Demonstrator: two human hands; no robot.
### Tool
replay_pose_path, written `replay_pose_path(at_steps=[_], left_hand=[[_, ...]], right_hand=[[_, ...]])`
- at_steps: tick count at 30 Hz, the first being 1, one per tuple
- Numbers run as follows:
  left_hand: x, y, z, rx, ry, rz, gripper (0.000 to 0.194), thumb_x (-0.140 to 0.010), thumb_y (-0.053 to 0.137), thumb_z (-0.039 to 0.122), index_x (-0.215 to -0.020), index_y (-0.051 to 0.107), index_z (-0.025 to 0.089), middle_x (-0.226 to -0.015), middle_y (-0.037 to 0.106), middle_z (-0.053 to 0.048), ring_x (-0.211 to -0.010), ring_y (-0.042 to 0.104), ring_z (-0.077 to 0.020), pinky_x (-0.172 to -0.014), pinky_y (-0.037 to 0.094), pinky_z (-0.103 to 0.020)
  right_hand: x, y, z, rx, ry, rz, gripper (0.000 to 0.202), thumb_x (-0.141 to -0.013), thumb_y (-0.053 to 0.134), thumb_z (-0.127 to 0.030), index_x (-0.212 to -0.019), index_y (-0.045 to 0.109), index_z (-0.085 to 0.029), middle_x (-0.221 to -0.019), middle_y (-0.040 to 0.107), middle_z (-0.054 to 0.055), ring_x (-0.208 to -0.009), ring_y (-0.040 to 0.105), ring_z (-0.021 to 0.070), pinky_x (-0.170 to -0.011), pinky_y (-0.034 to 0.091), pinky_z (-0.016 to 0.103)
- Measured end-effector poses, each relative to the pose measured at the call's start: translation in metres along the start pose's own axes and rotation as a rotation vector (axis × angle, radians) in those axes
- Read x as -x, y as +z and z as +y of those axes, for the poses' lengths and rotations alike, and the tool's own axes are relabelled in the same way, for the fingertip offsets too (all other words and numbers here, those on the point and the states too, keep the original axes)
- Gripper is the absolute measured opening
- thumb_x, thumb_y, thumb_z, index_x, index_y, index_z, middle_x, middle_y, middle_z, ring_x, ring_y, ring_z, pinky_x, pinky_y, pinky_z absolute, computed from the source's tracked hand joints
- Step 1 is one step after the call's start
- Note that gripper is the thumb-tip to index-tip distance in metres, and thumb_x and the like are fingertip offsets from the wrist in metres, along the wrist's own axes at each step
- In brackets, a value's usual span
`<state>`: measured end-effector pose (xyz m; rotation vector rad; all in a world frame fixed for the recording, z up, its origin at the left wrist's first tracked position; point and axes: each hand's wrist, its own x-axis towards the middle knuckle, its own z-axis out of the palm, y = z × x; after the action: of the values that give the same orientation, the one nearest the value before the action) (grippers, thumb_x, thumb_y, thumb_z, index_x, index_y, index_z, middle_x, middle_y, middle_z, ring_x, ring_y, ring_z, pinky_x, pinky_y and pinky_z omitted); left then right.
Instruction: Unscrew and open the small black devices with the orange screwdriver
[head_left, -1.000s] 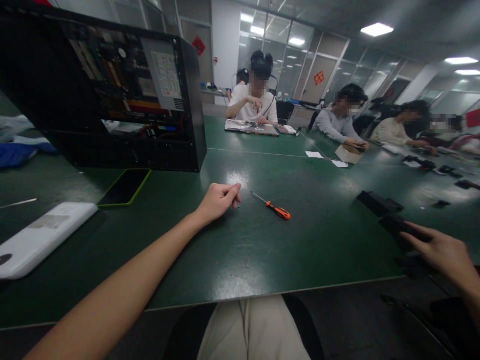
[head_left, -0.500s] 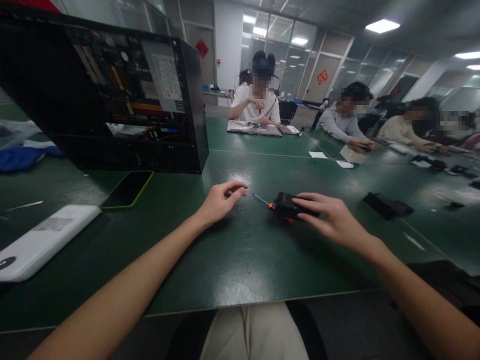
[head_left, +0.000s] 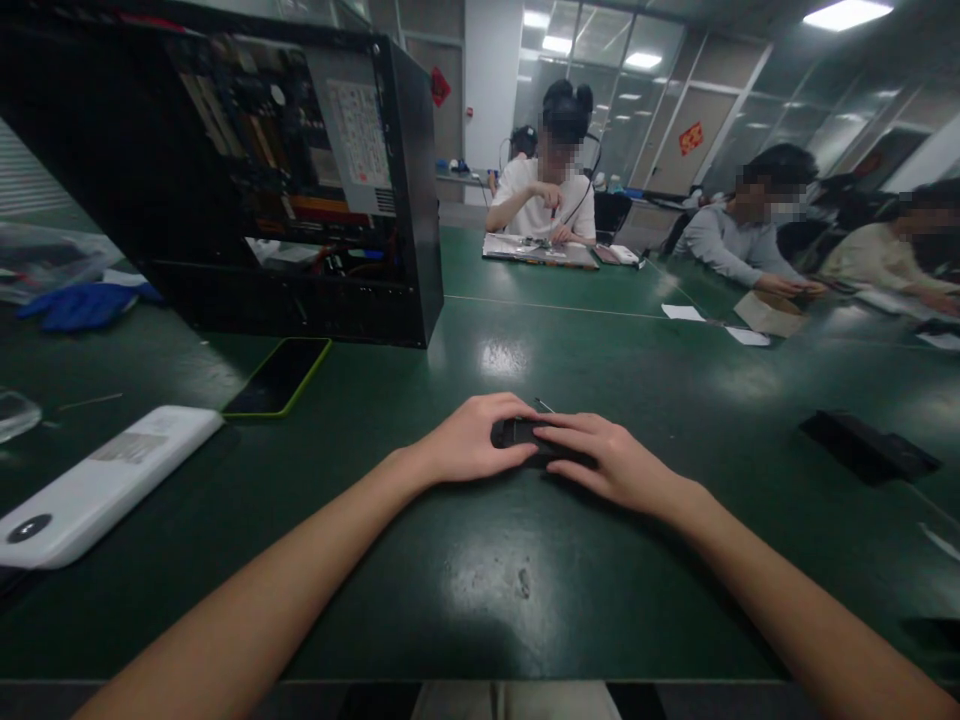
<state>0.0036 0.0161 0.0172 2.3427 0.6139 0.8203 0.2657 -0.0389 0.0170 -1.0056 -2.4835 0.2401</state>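
On the green table, a small black box-like part (head_left: 517, 434) lies between my hands, its kind unclear. My left hand (head_left: 476, 440) curls round its left end, fingers above and thumb below. From the other side, my right hand (head_left: 604, 455) grips the same part, covering much of it. Just beyond my fingertips the thin metal shaft of a screwdriver (head_left: 545, 405) pokes out. The rest of that screwdriver is hidden behind my right hand.
An open black computer case (head_left: 420, 200) stands at back left. Before it lie a green-edged phone (head_left: 279, 378) and a white power bank-like device (head_left: 112, 480). A blue glove (head_left: 82, 303) is far left, a black block (head_left: 866, 445) right. Co-workers sit across the table.
My right hand has brought the black part left and toward me. My left hand has moved onto it. The screwdriver, earlier in plain sight, is now mostly covered. The view has turned left.
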Motion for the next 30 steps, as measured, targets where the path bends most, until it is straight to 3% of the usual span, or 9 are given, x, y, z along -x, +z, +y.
replay_pose_path(at_steps=[4, 8, 12, 16, 19, 22, 25, 30], left_hand=[[0.0, 0.001, -0.001, -0.03, -0.031, -0.031, 0.032, -0.092, 0.076, 0.031, -0.123, 0.074, 0.022, -0.12, 0.075, -0.009, -0.111, 0.071, -0.0261, -0.1, 0.054, -0.041], [0.0, -0.001, -0.001, -0.025, -0.041, -0.04, 0.031, -0.092, 0.076, 0.033, -0.122, 0.075, 0.022, -0.12, 0.075, -0.008, -0.11, 0.071, -0.0257, -0.1, 0.054, -0.042], [-0.001, -0.001, 0.001, -0.048, -0.055, -0.04, 0.031, -0.091, 0.076, 0.03, -0.12, 0.074, 0.021, -0.119, 0.075, -0.008, -0.11, 0.07, -0.0259, -0.101, 0.053, -0.042], [0.0, 0.003, 0.002, -0.103, -0.059, -0.047, 0.035, -0.092, 0.073, 0.03, -0.126, 0.072, 0.023, -0.124, 0.074, -0.008, -0.116, 0.068, -0.0272, -0.104, 0.05, -0.044], [0.001, 0.005, 0.004, -0.167, -0.064, -0.066, 0.039, -0.094, 0.068, 0.031, -0.133, 0.069, 0.025, -0.131, 0.071, -0.008, -0.122, 0.065, -0.0286, -0.107, 0.046, -0.047], [0.001, 0.006, 0.006, -0.202, -0.089, -0.089, 0.04, -0.094, 0.065, 0.031, -0.133, 0.068, 0.026, -0.132, 0.071, -0.008, -0.123, 0.064, -0.0298, -0.107, 0.045, -0.048], [0.001, 0.007, 0.009, -0.216, -0.113, -0.09, 0.039, -0.091, 0.065, 0.03, -0.129, 0.068, 0.025, -0.129, 0.072, -0.008, -0.122, 0.064, -0.0307, -0.106, 0.045, -0.049], [0.002, 0.01, 0.013, -0.218, -0.107, -0.09, 0.038, -0.085, 0.066, 0.027, -0.123, 0.068, 0.025, -0.124, 0.073, -0.007, -0.118, 0.065, -0.031, -0.103, 0.043, -0.048]], right_hand=[[0.009, -0.021, 0.012, 0.082, 0.129, 0.066, 0.038, -0.105, 0.058, -0.039, -0.139, 0.065, -0.021, -0.131, 0.071, 0.014, -0.12, 0.068, 0.0276, -0.102, 0.058, 0.049], [0.015, -0.037, 0.024, 0.148, 0.224, -0.034, 0.036, -0.102, 0.062, -0.044, -0.127, 0.069, -0.019, -0.109, 0.074, 0.011, -0.098, 0.071, 0.0254, -0.087, 0.06, 0.042], [0.017, -0.034, 0.023, 0.211, 0.238, -0.171, 0.032, -0.098, 0.065, -0.04, -0.123, 0.072, -0.019, -0.11, 0.074, 0.011, -0.097, 0.071, 0.0263, -0.084, 0.058, 0.04], [0.016, -0.032, 0.019, 0.23, 0.231, -0.174, 0.025, -0.098, 0.061, -0.028, -0.117, 0.075, -0.018, -0.106, 0.075, 0.011, -0.094, 0.072, 0.0255, -0.08, 0.056, 0.037], [0.015, -0.04, 0.019, 0.183, 0.23, -0.009, 0.022, -0.098, 0.061, -0.026, -0.113, 0.075, -0.018, -0.101, 0.074, 0.009, -0.085, 0.07, 0.0218, -0.075, 0.054, 0.036], [0.013, -0.05, 0.02, 0.077, 0.253, 0.292, 0.018, -0.097, 0.067, -0.03, -0.11, 0.075, -0.02, -0.104, 0.073, 0.007, -0.083, 0.068, 0.0195, -0.071, 0.054, 0.033], [0.013, -0.053, 0.018, -0.029, 0.272, 0.538, 0.018, -0.093, 0.074, -0.032, -0.109, 0.075, -0.023, -0.107, 0.075, 0.006, -0.091, 0.072, 0.0211, -0.077, 0.058, 0.034], [0.015, -0.043, 0.013, -0.073, 0.225, 0.75, 0.034, -0.095, 0.074, -0.03, -0.127, 0.066, -0.025, -0.106, 0.076, 0.005, -0.093, 0.074, 0.0214, -0.083, 0.061, 0.038]])
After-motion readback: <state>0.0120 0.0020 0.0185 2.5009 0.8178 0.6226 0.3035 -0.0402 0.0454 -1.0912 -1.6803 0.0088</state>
